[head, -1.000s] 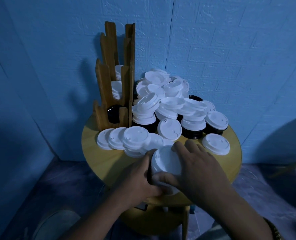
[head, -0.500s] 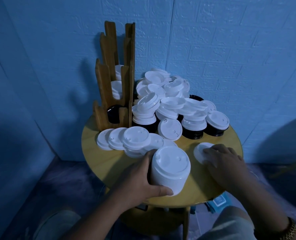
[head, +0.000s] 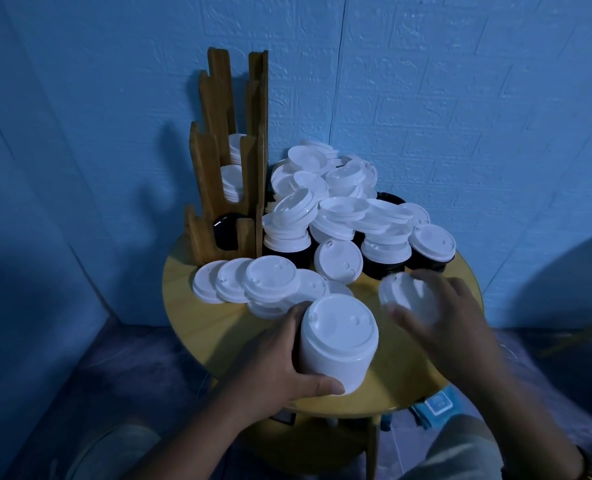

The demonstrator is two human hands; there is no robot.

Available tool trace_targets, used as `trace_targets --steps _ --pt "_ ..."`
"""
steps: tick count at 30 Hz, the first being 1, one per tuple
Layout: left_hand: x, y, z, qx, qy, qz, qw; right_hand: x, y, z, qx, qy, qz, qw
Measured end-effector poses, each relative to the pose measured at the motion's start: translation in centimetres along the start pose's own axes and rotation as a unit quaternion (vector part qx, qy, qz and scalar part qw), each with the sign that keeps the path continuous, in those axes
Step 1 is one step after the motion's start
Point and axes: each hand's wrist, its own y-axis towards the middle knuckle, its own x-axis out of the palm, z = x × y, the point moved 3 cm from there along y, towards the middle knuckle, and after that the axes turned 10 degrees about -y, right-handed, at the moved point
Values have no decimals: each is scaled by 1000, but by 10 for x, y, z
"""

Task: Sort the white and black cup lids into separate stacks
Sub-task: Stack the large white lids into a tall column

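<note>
My left hand grips a tall stack of white lids at the front of the round wooden table. My right hand, blurred, holds a single white lid tilted just above the table, to the right of the stack. A big pile of loose white lids fills the back of the table. Black lids sit under white ones at the pile's right. A row of overlapping white lids lies at the left front.
A wooden lid rack stands at the table's back left, with white lids in its upper slots and black lids in the lowest. Blue walls close in behind. A blue object lies on the floor below the table's right edge.
My right hand left the stack, reached right to the lone white lid on the table and has lifted it, carrying it back toward the stack. My left hand kept holding the stack.
</note>
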Motion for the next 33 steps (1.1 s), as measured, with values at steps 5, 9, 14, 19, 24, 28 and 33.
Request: trace_targets --steps 5,9,14,19,24,28,33 --pt "1 2 -1 4 -26 -3 1000 -5 -26 -66 -200 34 -64 977" --pt "0 2 -1 4 -40 -10 999 9 -21 -74 -265 -14 -99 959" --pt "1 2 -1 12 -26 -9 1000 14 -19 -71 -258 60 -123 956" --pt "2 -1 2 25 -24 14 999 19 -29 -76 -239 44 -66 968" --pt "-4 0 1 6 -42 -17 999 19 -23 -67 -258 85 -122 955" --pt "-10 -5 -1 7 -27 -19 999 13 -2 -58 -160 234 -131 950" --pt "-24 -9 -4 -11 -26 -17 999 27 42 -82 -158 157 -88 971"
